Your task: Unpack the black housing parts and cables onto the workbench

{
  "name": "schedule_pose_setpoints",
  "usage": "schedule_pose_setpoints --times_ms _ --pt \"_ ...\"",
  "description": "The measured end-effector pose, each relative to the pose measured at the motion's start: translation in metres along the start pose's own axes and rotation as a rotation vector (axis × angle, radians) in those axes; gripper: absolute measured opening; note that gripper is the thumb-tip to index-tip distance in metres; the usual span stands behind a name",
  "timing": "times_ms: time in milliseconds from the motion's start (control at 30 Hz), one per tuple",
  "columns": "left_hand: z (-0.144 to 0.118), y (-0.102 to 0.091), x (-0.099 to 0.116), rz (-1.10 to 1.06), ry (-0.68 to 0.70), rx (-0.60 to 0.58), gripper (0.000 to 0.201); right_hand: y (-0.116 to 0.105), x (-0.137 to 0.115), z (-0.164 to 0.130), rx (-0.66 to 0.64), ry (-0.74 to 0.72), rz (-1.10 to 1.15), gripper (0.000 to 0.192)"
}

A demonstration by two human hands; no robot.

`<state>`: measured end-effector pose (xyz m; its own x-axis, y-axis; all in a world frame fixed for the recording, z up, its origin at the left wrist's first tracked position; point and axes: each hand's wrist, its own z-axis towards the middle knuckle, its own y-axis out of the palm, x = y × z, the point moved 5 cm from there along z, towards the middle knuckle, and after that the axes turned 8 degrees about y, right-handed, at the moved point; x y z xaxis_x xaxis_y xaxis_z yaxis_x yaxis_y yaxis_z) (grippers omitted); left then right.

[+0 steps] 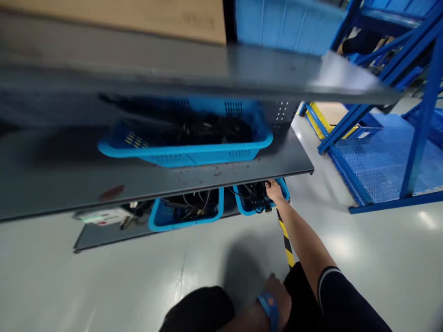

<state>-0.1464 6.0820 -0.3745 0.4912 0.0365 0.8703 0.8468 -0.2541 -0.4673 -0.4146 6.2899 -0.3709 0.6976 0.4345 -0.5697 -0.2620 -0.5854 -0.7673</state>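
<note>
Head view: right hand reaches into a low blue basket of cables, grip hidden; left hand rests loosely curled.

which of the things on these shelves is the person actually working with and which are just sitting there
In hand:
- right hand, reaching into the small blue plastic basket of black cables on the bottom shelf
- left hand, resting on the knee, holding nothing

Just lying about:
- neighbouring blue basket of cables
- large blue plastic basket on the middle shelf
- brown cardboard box on top
- blue metal racking

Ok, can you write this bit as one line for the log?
right hand: reaching into right blue basket of cables, bottom shelf | left hand: resting on knee
</note>
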Motion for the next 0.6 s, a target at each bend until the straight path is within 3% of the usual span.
schedule_pose_setpoints --times_ms 67,133,267,400,533,600 --pt "0.0 -0.004 -0.02 0.151 -0.129 -0.004 0.014 0.014 -0.001 0.014 0.04 0.0 -0.025 0.038" --pt "-0.006 -0.017 -0.024 0.25 -0.201 -0.03 0.019 0.021 -0.005 0.021 0.054 0.015 -0.043 0.045" --pt "-0.013 -0.042 -0.008 0.282 -0.169 -0.076 0.025 0.022 -0.012 0.03 0.01 0.025 -0.044 0.046" --pt "-0.011 -0.048 -0.002 0.322 -0.147 -0.116 0.025 0.015 -0.013 0.029 0.009 -0.011 -0.04 0.043" --pt "-0.009 -0.052 -0.01 0.291 -0.113 -0.076 0.022 0.008 -0.034 0.009 0.141 -0.207 -0.048 0.04" --pt "-0.009 -0.053 -0.014 0.243 -0.09 -0.031 0.023 0.013 -0.048 0.001 0.102 -0.28 -0.062 0.047"
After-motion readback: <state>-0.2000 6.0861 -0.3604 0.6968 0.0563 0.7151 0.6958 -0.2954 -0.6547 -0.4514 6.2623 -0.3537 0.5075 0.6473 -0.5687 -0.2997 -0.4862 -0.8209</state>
